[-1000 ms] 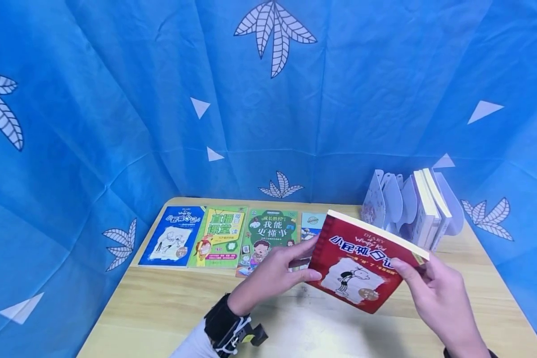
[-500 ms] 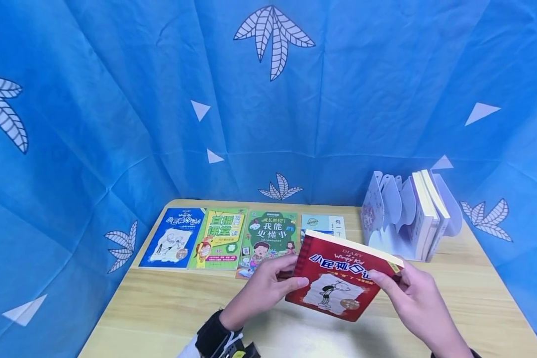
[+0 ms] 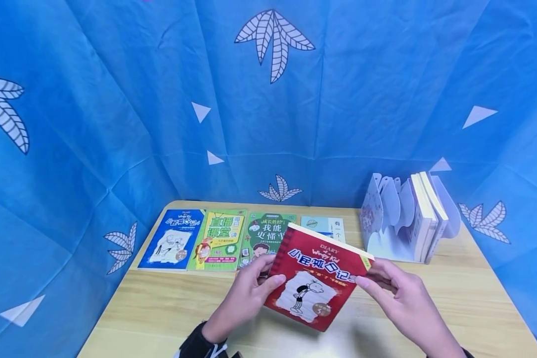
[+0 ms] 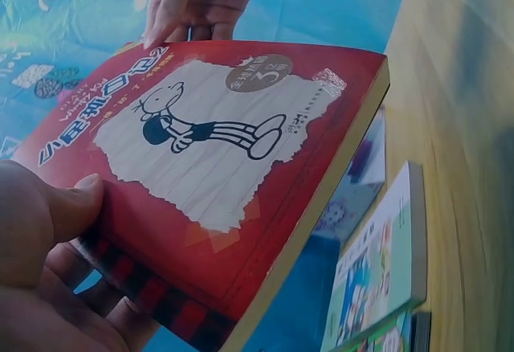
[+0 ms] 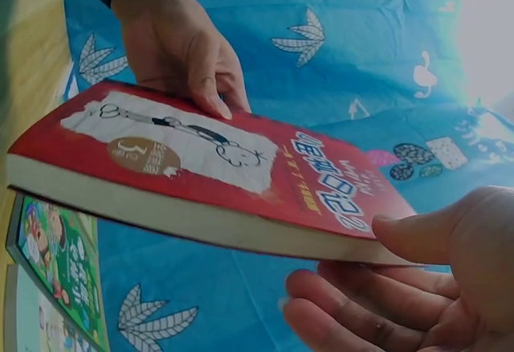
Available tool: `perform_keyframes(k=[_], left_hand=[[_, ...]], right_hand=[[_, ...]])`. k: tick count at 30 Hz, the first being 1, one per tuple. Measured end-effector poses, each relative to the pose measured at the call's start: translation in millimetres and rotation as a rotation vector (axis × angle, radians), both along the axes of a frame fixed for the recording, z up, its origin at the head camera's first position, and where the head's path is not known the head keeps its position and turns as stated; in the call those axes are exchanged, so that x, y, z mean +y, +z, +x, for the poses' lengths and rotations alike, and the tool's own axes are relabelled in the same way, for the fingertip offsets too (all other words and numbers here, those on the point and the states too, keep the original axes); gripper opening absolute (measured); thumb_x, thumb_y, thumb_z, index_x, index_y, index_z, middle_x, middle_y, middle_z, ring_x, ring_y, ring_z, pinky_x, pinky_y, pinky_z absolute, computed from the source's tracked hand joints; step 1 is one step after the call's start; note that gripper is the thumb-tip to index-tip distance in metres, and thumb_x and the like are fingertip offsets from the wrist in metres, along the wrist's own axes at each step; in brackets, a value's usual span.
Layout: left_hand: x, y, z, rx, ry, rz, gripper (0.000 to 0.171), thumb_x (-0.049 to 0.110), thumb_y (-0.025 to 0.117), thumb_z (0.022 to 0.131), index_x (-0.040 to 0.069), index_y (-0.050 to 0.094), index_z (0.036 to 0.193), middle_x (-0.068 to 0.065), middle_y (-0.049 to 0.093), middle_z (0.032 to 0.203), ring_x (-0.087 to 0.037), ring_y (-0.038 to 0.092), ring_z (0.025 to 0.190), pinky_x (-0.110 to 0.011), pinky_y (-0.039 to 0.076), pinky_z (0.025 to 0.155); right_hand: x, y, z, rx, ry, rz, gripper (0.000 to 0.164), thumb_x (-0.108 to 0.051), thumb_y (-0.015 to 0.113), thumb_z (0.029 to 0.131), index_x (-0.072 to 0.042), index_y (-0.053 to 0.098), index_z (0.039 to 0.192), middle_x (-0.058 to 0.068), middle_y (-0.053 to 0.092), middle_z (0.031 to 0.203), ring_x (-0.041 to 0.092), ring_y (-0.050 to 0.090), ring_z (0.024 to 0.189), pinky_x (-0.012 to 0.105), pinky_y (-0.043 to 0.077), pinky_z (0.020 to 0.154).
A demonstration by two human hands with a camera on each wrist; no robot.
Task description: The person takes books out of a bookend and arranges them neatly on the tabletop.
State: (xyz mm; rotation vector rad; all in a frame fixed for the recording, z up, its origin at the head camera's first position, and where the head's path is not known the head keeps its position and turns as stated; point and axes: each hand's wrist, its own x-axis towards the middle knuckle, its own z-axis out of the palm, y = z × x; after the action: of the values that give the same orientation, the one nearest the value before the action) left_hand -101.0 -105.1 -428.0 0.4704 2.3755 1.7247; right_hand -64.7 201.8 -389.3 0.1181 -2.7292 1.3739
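Observation:
A red paperback book (image 3: 311, 283) with a cartoon figure on its cover is held tilted above the table by both hands. My left hand (image 3: 248, 293) grips its spine side, thumb on the front cover and fingers behind. At the upper right corner, my right hand (image 3: 400, 303) pinches the book between thumb and fingers. In the left wrist view the left thumb (image 4: 76, 203) presses near the black-and-red spine strip. The right wrist view shows the right thumb (image 5: 418, 235) on the cover's edge, with the fingers underneath.
Along the table's back lie a blue book (image 3: 172, 241), a yellow-green book (image 3: 219, 238), a green book (image 3: 268, 231) and a pale blue one (image 3: 322, 223), partly covered by the red book. At right stands a white book rack (image 3: 371, 214) with upright books (image 3: 425, 219) in it.
Both hands have carried the red book left and slightly lower, away from the rack. Its cover now faces the head camera more fully, and the right hand has shifted toward its corner.

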Motion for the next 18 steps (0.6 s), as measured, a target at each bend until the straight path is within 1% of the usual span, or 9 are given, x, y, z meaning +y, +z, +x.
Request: perform_keyframes(k=[2,5,8,10,14,18], left_hand=[[-5,1.0,-0.1,-0.005,0.022,-0.005,0.046,0.032,0.064,0.103,0.008,0.056,0.142,-0.014,0.072,0.13,-0.021,0.074,0.107,-0.028,0.063,0.09],[-12,2.8,0.2,-0.014,0.059,-0.007,0.046,0.028,0.065,0.103,0.008,0.055,0.143,-0.015,0.072,0.131,-0.023,0.074,0.107,-0.028,0.064,0.09],[-19,3.4,0.3,-0.034,0.101,-0.007,0.046,0.025,0.066,0.102,0.009,0.055,0.144,-0.015,0.072,0.13,-0.024,0.074,0.107,-0.029,0.064,0.089],[-23,3.1,0.2,-0.051,0.135,-0.011,0.046,0.023,0.067,0.102,0.01,0.055,0.144,-0.014,0.072,0.129,-0.023,0.074,0.107,-0.03,0.064,0.088],[-31,1.8,0.6,-0.082,0.201,-0.028,0.045,0.021,0.067,0.101,0.013,0.056,0.143,-0.011,0.072,0.128,-0.021,0.073,0.106,-0.031,0.065,0.088],[-40,0.1,1.3,-0.099,0.261,-0.044,0.044,0.019,0.067,0.101,0.015,0.056,0.144,-0.008,0.073,0.126,-0.02,0.072,0.104,-0.03,0.064,0.087]], right_hand=[[0,0.0,0.3,0.037,0.017,0.0,0.032,-0.021,0.076,0.095,-0.011,0.068,0.125,0.005,0.079,0.114,0.006,0.075,0.096,0.022,0.064,0.08],[1,0.0,1.3,0.095,0.052,-0.012,0.031,-0.019,0.074,0.097,-0.013,0.068,0.126,-0.001,0.08,0.112,0.0,0.073,0.096,0.014,0.06,0.08],[2,0.1,2.0,0.15,0.069,-0.014,0.027,-0.016,0.073,0.098,-0.014,0.069,0.124,-0.003,0.08,0.111,0.0,0.074,0.097,0.011,0.059,0.082],[3,0.1,1.7,0.175,0.065,-0.014,0.027,-0.014,0.073,0.097,-0.014,0.069,0.124,-0.003,0.08,0.11,0.0,0.074,0.098,0.008,0.057,0.083],[7,-0.4,1.0,0.207,0.039,-0.012,0.026,-0.01,0.074,0.096,-0.014,0.07,0.122,-0.001,0.08,0.109,-0.007,0.072,0.098,0.005,0.055,0.083],[11,-1.6,0.1,0.219,0.02,-0.015,0.025,-0.009,0.073,0.096,-0.015,0.071,0.121,-0.005,0.08,0.109,-0.01,0.07,0.099,0.005,0.054,0.084]])
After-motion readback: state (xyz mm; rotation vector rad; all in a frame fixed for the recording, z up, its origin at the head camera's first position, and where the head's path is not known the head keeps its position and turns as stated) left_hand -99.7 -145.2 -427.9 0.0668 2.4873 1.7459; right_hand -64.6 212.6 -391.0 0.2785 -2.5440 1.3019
